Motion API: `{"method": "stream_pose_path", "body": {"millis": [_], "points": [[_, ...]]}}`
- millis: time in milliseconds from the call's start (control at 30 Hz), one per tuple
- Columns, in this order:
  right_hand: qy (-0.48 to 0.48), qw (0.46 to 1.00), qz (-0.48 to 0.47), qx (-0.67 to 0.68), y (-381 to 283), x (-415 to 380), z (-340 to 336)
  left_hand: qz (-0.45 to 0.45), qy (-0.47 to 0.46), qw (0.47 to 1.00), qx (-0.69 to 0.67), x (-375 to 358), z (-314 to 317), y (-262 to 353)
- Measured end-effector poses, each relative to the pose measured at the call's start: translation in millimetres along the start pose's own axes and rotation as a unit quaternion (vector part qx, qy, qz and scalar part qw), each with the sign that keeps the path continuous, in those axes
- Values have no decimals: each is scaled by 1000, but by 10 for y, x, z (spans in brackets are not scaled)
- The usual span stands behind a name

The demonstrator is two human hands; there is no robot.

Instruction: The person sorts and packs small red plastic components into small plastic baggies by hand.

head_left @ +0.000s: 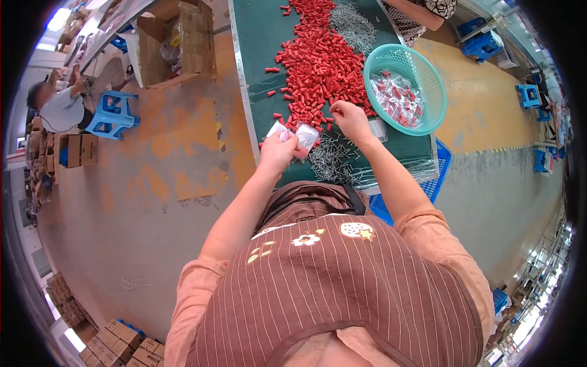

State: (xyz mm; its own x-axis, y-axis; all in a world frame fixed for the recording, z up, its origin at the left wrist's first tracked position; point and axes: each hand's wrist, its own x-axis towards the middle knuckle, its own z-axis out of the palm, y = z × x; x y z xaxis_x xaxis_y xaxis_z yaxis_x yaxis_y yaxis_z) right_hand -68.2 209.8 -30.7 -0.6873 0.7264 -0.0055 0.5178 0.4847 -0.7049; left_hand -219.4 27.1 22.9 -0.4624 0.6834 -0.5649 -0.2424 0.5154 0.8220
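My left hand (279,153) is closed on a small clear plastic bag (307,132), with some red showing at its lower part. Over the near edge of a big heap of small red plastic tubes (318,67), my right hand (351,120) has its fingers curled together; whatever they hold is hidden. A loose pile of grey screws (333,160) lies just below and between the two hands. Beside my right wrist are some flat clear bags (378,129). To the right, a turquoise mesh basket (435,92) contains several filled bags with red pieces.
A second pile of screws (353,27) lies farther up the green table (257,73). Another person's arm (422,13) rests at the far right edge. Below the table's right side is a blue crate (441,165). At left stand a cardboard box (199,46) and a blue stool (114,114).
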Motion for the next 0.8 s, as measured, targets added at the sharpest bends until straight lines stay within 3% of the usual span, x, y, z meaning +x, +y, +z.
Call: {"method": "stream_pose_path", "body": {"millis": [100, 233, 333, 433, 700, 800], "points": [[-34, 967, 74, 239, -338, -154, -256, 126, 74, 979, 145, -15, 114, -2], [-134, 919, 24, 370, -855, -489, -552, 181, 116, 952, 217, -179, 283, 138], [-139, 939, 7, 315, -828, -586, -470, 216, 89, 960, 157, -132, 393, 13], [-111, 974, -42, 192, -799, -636, -469, 262, 89, 940, 202, -239, 451, 98], [-2, 985, -126, 117, -966, -730, -896, 208, 50, 953, 216, -152, 471, 105], [34, 984, -176, 9, -1103, -811, -819, 189, 29, 956, 223, -180, 501, 168]]}}
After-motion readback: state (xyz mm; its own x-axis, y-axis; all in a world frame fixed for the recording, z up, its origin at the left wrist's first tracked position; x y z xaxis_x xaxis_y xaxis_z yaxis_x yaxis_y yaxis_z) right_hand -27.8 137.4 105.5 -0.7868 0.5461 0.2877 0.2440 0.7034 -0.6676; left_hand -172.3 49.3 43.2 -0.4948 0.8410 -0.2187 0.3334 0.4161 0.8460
